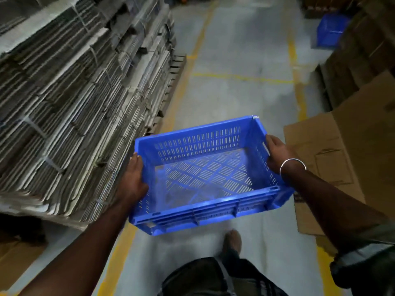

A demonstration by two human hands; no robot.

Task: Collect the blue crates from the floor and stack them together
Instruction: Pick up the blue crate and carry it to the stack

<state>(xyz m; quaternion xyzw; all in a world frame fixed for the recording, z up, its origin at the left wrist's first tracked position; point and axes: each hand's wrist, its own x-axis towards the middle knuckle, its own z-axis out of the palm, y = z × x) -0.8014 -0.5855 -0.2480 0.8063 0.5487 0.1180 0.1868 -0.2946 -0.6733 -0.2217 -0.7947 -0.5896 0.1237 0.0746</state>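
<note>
Down the middle of a warehouse aisle, seen from a head-worn camera looking forward and down, a person carried an empty blue crate (205,176) in front of the body, off the grey floor (241,97). The crate was perforated with slots on its walls and base, and tilted slightly, its right end higher. The left hand (133,178) gripped the crate's left short wall, fingers curled around the outside and the thumb over the rim. The right hand (277,153) gripped the right short wall near its handle slot, fingers wrapped over the edge. A silver bangle (292,165) circled the right wrist.

To the left rose a tall pile of flattened cardboard bundles (74,92), tied with string. To the right lay flat brown cardboard sheets (333,150) and boxes. Yellow lines (296,82) marked the floor. Far ahead on the right, a second blue crate (331,28) sat on the floor, blurred. Below the held crate, one shoe (233,240) showed on the floor.
</note>
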